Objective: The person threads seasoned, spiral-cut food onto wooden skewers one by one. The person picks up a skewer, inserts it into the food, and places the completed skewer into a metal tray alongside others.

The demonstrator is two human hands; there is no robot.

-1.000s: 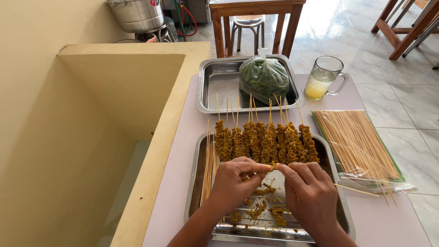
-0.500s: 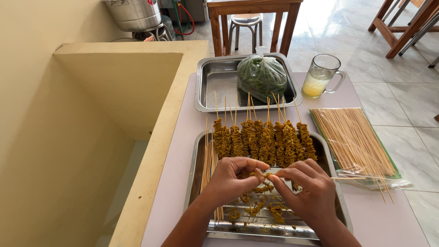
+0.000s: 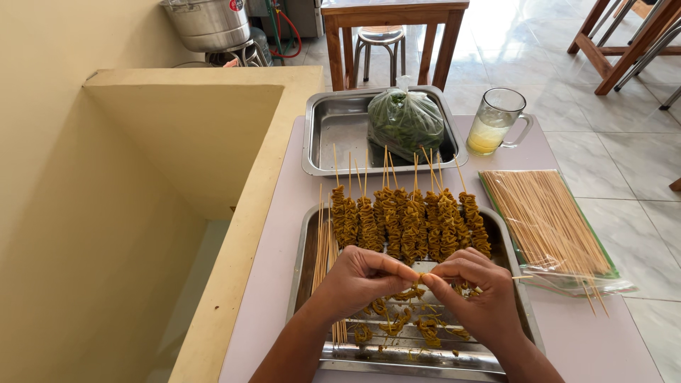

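- Concrete ledge [image 3: 241, 213]: pale yellow, running along the table's left edge; nothing on it.
- Loose bamboo skewers [image 3: 325, 245]: a small bundle lying against the left inner wall of the near steel tray [image 3: 303, 248].
- Left hand [image 3: 358, 280]: over the near tray, fingers closed, pinching a strip of yellow marinated meat [image 3: 415, 278] at the thumb.
- Finished satay skewers [image 3: 408, 220]: a row across the tray's far end, sticks pointing away.
- Right hand [image 3: 475, 294]: closed on a thin skewer [image 3: 521, 277], its tip meeting the strip between the two hands. Risk, as I judge it: the point sits just beside the left fingertips, so a slip on the slick meat could prick them.
- Far tray [image 3: 333, 135]: holds a tied bag of greens [image 3: 404, 120].
- Glass mug [image 3: 494, 122]: pale drink, near the table edge; an elbow could knock it.
- Packet of unused skewers [image 3: 546, 223]: right of the near tray.
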